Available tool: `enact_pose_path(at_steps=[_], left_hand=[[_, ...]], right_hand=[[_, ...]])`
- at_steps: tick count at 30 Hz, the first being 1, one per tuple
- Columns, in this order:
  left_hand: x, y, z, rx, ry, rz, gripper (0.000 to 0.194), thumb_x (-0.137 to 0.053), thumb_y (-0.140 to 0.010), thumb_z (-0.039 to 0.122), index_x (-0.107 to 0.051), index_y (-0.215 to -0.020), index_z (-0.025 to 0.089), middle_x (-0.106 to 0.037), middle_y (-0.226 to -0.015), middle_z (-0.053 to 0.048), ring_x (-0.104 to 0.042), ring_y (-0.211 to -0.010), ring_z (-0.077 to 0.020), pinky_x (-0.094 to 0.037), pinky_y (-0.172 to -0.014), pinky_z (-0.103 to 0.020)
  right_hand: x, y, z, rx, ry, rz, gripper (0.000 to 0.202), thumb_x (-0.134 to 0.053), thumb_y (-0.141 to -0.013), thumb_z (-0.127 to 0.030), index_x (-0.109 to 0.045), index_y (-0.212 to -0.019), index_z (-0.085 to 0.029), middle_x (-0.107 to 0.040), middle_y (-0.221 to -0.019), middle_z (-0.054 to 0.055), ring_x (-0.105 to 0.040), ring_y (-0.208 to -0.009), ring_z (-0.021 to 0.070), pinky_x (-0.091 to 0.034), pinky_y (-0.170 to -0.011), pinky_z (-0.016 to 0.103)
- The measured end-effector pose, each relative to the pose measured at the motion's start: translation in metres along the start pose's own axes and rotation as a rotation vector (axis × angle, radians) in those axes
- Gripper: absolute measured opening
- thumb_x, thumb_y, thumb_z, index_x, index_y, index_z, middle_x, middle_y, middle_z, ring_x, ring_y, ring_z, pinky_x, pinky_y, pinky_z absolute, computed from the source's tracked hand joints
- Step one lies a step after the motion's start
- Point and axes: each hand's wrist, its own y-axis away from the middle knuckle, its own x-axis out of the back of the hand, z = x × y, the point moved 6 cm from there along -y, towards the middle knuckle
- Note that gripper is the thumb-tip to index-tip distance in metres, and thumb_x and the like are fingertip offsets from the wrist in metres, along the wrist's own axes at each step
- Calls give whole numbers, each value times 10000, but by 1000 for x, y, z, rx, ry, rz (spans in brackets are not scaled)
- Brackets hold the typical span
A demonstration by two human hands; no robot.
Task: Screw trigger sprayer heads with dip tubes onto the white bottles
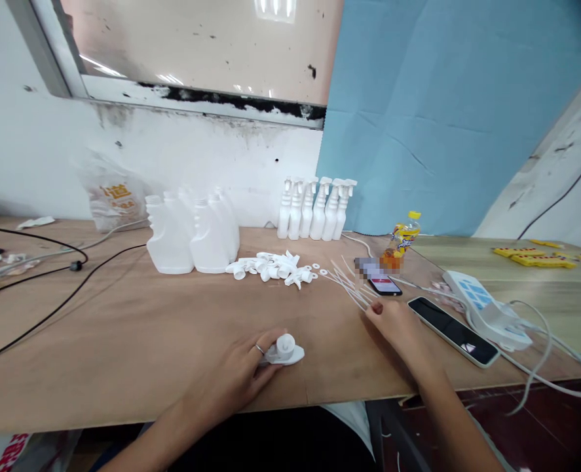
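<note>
Near the front edge of the table, my left hand (248, 367) is wrapped round a white spray head (286, 347), its round opening facing up. My right hand (388, 318) is closed at the near ends of several thin white tubes (346, 285); its fingertips are pressed together, and what they pinch is too small to tell. A pile of loose white spray heads (270, 267) lies beyond my left hand, with small white rings (323, 272) beside it. Farther left stand several open white bottles (172, 242). Several bottles with spray heads fitted (312, 213) stand in a row by the wall.
Right of the tubes lie a lit phone (386, 284) and a larger dark phone (452, 331), near a white power strip (487, 308) with looping cables. A drink bottle (408, 236) stands behind. Black cables (74, 288) and a plastic bag (118, 196) are at left.
</note>
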Motion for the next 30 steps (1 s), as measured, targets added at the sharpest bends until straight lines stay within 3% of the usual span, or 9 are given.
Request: enact_pose_path(at_steps=[3, 5, 7, 9, 12, 15, 21, 30], left_hand=[[-2, 0, 1, -30, 1, 15, 490, -577, -955, 252, -392, -1405, 311, -661, -1270, -39, -665, -1099, -217, -533, -949, -353], [-4, 2, 2, -47, -11, 29, 488, -569, -961, 259, -383, -1410, 302, -648, -1290, -53, -655, -1117, -226, -532, -950, -366], [-6, 4, 3, -60, -33, 43, 478, -553, -969, 256, -378, -1413, 290, -644, -1290, -68, -651, -1119, -235, -534, -941, -380], [-6, 5, 4, -70, -40, 46, 465, -536, -978, 248, -373, -1413, 277, -653, -1261, -77, -657, -1094, -238, -541, -916, -387], [-3, 2, 9, -72, 11, 13, 445, -527, -983, 236, -378, -1399, 282, -668, -1226, -61, -668, -1057, -218, -548, -889, -366], [2, -2, 13, -68, 58, -14, 463, -542, -979, 237, -380, -1409, 299, -654, -1270, -48, -658, -1094, -202, -542, -915, -347], [4, -4, 13, -73, 70, 11, 545, -574, -958, 206, -364, -1450, 311, -652, -1290, -54, -660, -1108, -203, -547, -929, -356], [2, -2, 11, -88, 52, -14, 521, -567, -966, 217, -360, -1435, 307, -652, -1289, -45, -654, -1118, -195, -547, -934, -348]], right_hand=[[14, 6, -14, -6, -553, 22, 204, -598, -863, -359, -664, -863, -167, -717, -707, 87, -652, -582, 215, -428, -554, 290], [15, 14, -39, 25, -943, -106, 377, -683, -821, -444, -627, -1067, -165, -706, -709, 46, -595, -484, 172, -441, -494, 281], [16, 27, -74, 116, -1191, -259, 514, -778, -766, -426, -600, -1181, -180, -703, -770, 31, -618, -544, 164, -471, -493, 269], [17, 41, -109, 224, -1293, -376, 395, -754, -821, -398, -635, -1133, -187, -699, -791, 30, -644, -619, 159, -510, -545, 270], [14, 56, -148, 366, -1331, -450, 193, -654, -924, -374, -653, -955, -183, -690, -737, 22, -654, -643, 147, -533, -615, 274], [5, 64, -164, 453, -1275, -472, 146, -607, -963, -333, -633, -938, -192, -668, -723, 0, -641, -667, 130, -521, -654, 255], [-9, 69, -162, 481, -1157, -465, 102, -558, -992, -288, -617, -961, -211, -633, -763, -19, -616, -697, 119, -493, -671, 231], [5, 70, -169, 672, -894, -332, 105, -582, -976, -221, -616, -879, -205, -614, -866, 0, -585, -817, 141, -443, -757, 252]])
